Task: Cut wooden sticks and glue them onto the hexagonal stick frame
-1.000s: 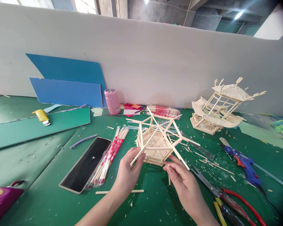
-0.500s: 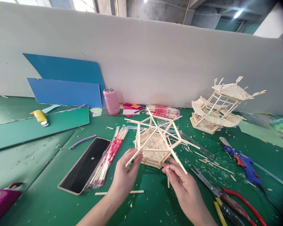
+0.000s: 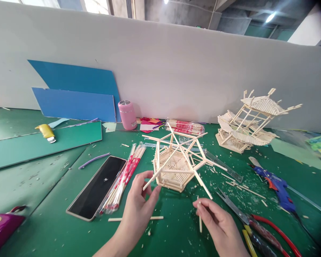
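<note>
Fingers of the left hand [image 3: 139,203] are pinching the frame [image 3: 173,166]; the right hand [image 3: 216,223], seemingly, is clamping a stick [image 3: 200,217], wrist cut off.

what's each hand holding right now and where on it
The right hand pinches a short wooden stick near its upper end. The left hand touches the tip of a spoke on the hexagonal stick model; a firm grip cannot be told.

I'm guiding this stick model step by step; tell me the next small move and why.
Probably bring the short stick in the right hand up to the hexagonal stick frame. The left hand pinches one projecting spoke, steadying the frame, while the short stick is held clear of it.
</note>
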`<state>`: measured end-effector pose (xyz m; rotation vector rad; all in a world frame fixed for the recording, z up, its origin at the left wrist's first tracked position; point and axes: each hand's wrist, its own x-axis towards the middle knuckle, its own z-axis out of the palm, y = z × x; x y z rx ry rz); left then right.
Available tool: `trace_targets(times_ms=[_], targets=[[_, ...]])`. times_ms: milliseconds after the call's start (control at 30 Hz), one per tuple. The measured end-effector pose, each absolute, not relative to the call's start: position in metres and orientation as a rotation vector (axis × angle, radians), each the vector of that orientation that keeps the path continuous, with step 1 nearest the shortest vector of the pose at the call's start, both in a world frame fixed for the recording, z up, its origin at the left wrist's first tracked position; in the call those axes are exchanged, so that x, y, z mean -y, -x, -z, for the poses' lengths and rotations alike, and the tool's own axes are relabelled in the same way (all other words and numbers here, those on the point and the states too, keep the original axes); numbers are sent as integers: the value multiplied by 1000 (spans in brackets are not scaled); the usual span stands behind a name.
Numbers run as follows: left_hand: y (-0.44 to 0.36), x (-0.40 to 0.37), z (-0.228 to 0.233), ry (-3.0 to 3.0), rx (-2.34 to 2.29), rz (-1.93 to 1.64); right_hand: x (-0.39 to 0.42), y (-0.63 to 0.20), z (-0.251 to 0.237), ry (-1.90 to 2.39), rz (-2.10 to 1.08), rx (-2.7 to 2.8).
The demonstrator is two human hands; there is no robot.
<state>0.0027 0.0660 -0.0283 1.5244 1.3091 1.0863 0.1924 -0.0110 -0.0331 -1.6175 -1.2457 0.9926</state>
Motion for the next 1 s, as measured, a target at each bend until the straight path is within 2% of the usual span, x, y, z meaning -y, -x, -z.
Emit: trace_targets(times_ms=[300,500,567,767,1000], targets=[[-11,-31,9,-1606,-959,-535,6,-166,15,1389,-1106,1109],[-14,-26,10,-1362,-812,-433,2,-167,11,1236,-1188,1222],[-14,-26,17,-1458,-807,-436,2,-167,10,1213,-1248,1198],[-12,-31,34,-2241,-710,-717,5,-167,19,1054,-1625,871],[-6,-34,40,-2492,-694,-802,5,-164,20,863,-1837,611]])
